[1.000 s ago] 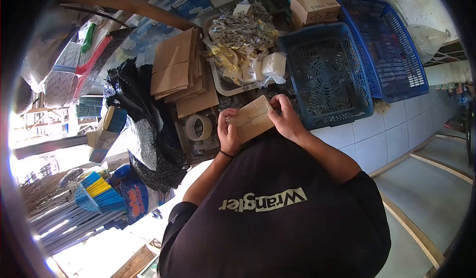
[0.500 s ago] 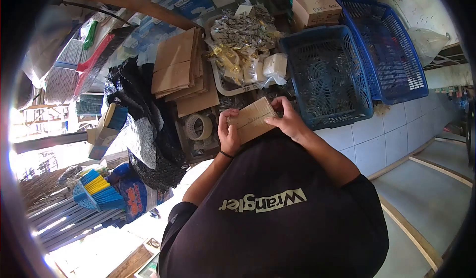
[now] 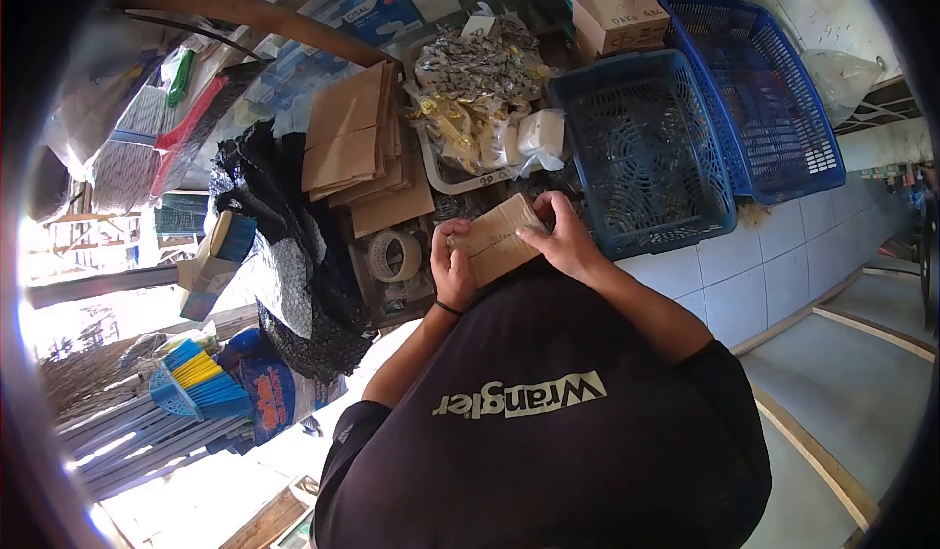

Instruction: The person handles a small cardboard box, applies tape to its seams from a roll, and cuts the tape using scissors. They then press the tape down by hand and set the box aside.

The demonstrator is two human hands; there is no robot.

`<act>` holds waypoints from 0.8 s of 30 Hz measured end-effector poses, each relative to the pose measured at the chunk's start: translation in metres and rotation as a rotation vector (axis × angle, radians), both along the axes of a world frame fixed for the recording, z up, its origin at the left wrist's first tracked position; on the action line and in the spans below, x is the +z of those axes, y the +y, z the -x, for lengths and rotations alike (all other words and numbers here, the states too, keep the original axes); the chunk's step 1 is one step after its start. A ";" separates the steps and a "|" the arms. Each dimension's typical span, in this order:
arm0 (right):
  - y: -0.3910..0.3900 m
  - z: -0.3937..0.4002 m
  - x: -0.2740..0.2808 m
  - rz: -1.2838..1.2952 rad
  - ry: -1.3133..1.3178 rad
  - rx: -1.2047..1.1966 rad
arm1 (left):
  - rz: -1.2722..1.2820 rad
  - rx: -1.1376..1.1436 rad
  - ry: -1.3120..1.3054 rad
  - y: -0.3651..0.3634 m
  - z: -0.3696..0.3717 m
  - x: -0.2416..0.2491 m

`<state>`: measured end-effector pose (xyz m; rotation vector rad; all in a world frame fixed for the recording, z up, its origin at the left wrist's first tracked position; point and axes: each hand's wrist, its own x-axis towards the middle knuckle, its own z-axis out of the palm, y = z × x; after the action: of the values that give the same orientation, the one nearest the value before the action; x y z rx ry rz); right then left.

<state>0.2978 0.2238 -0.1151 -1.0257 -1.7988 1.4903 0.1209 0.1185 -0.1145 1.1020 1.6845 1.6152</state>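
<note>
A small brown cardboard box point(image 3: 496, 242) with faint writing on its face is held close to my chest. My left hand point(image 3: 454, 267) grips its left side, fingers curled over the edge. At the opposite end my right hand point(image 3: 561, 240) holds the box, its thumb lying on the upper face. Just left of my left hand lies a roll of tape point(image 3: 395, 255). Beyond the box stands a white tray point(image 3: 474, 185) of small silver and gold packets point(image 3: 480, 79), with white wrapped bundles point(image 3: 540, 135) at its near corner.
Flattened cardboard pieces point(image 3: 345, 138) are stacked left of the tray. Two plastic baskets, one dark blue point(image 3: 727, 206) and one brighter blue point(image 3: 827, 172), stand at the right. Behind them sits a closed carton point(image 3: 622, 22). Black bubble wrap point(image 3: 294, 255) hangs at the left, near brushes point(image 3: 201, 382).
My right thumb has shifted slightly left across the box's face. Both hands keep hold of the box, and the view has moved very slightly.
</note>
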 end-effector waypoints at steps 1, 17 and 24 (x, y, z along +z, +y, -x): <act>0.000 -0.001 0.001 -0.036 0.003 0.002 | -0.006 0.003 -0.010 0.000 0.000 0.001; 0.001 -0.010 0.017 0.010 -0.021 0.111 | 0.256 -0.136 0.760 -0.003 -0.004 0.047; -0.004 -0.010 0.019 -0.215 -0.062 0.251 | 0.412 -0.159 0.822 -0.009 0.003 0.043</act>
<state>0.3079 0.2201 -0.0960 -0.7711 -2.1429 1.3797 0.1183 0.1100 -0.0717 1.7407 2.2062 0.6661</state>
